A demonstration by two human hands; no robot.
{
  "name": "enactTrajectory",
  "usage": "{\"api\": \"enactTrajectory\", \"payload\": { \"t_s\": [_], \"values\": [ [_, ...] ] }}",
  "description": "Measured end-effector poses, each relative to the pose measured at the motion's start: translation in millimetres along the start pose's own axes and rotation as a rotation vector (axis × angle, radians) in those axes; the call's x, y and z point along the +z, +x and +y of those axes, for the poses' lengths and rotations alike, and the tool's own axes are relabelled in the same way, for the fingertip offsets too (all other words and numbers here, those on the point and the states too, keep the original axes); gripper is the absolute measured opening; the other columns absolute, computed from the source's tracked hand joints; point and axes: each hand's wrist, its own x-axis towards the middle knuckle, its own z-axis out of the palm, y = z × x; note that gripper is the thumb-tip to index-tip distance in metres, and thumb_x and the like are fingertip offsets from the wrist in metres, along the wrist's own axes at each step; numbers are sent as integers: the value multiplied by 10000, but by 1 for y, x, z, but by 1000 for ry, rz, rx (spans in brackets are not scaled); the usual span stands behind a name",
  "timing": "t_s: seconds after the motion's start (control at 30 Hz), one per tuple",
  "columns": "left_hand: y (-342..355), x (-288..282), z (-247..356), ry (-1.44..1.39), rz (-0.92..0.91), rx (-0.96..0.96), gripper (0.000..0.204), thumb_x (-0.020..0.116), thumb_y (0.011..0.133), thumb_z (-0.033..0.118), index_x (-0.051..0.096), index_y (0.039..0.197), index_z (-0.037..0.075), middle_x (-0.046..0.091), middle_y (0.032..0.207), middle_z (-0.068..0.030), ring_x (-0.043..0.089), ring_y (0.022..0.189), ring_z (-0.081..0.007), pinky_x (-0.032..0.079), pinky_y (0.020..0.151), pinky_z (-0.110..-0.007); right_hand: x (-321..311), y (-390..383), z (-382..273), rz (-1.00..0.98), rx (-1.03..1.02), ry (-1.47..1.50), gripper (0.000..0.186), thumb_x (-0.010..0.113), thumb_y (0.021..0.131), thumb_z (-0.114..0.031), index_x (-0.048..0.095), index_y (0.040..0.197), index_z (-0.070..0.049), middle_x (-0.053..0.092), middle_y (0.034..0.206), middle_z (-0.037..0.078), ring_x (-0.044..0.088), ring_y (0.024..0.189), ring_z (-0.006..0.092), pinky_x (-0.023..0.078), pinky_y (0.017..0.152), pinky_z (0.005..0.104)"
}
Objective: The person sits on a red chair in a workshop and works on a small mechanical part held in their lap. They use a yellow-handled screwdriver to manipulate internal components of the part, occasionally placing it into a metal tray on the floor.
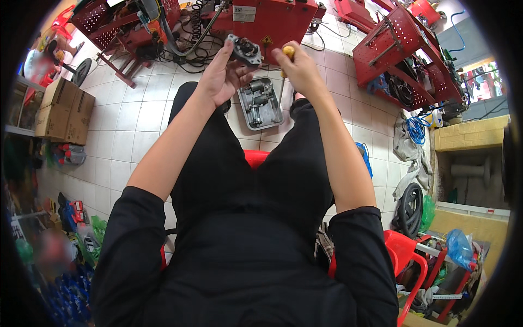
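Note:
My left hand (217, 80) is raised above my knees, its fingers closed around a grey metal housing (246, 51) with dark inner parts facing up. To its right, my right hand (303, 70) grips a yellow-handled tool (289, 52), which looks like a screwdriver; most of its shaft is hidden or too small to make out. The tool and the housing are apart. On the floor below, between my feet, stands a grey tray (260, 128) holding several metal parts (260, 100).
A red machine (275, 27) with cables and hoses stands ahead. A red perforated cart (389, 54) is at the far right, another red rack (101, 24) at the far left. Cardboard boxes (64, 111) stand left; a black tyre (409, 210) and red chair (406, 256) lie right.

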Motion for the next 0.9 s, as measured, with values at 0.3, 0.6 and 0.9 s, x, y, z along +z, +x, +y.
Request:
{"api": "enactTrajectory", "payload": {
  "t_s": [0.3,0.6,0.9],
  "values": [
    [84,-31,-23,81,51,-104,338,689,823,372,512,1035,176,648,902,-43,660,775,-199,489,593,-306,63,47,127,-354,75,-467,353,605,848,-386,542,1047,-101,634,918,203,604,877,383,464,732,467],
    [141,-74,-51,-7,167,-298,428,457,898,564,556,1097,197,644,910,-52,646,821,-207,476,642,-295,82,46,187,-141,157,-517,332,609,851,-347,557,1035,-75,594,907,204,574,941,381,453,773,445],
    [176,-95,-52,-144,341,-144,545,318,904,638,523,1154,200,624,912,-69,602,702,-162,464,561,-284,87,149,224,398,360,561,149,581,806,-111,526,887,1,550,588,64,537,461,136,415,421,284]
  ]
}}
